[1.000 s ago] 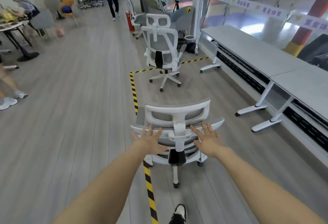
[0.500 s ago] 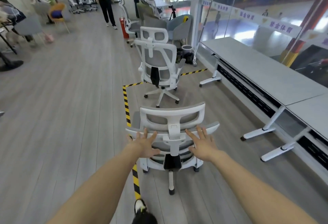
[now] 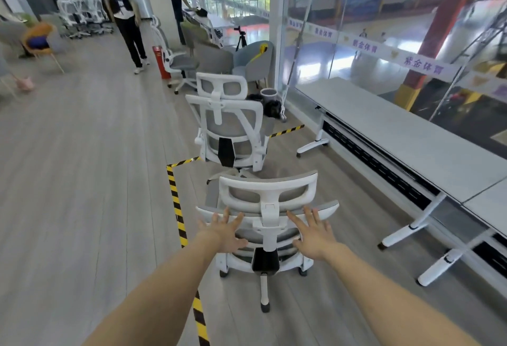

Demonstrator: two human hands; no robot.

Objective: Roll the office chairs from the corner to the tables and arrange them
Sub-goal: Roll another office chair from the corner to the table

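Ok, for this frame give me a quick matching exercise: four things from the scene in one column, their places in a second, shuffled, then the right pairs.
Things
1. near chair
2. second chair
3. striped floor tape
4. long tables

Places
A. beside the glass wall on the right
B. under both hands, left hand and right hand, flat on its back
C. on the floor, left of the near chair
D. standing just ahead of the near chair

Pairs: 1-B, 2-D, 3-C, 4-A

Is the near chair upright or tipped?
Upright: the near chair has casters on the floor, both open hands pressing its backrest.
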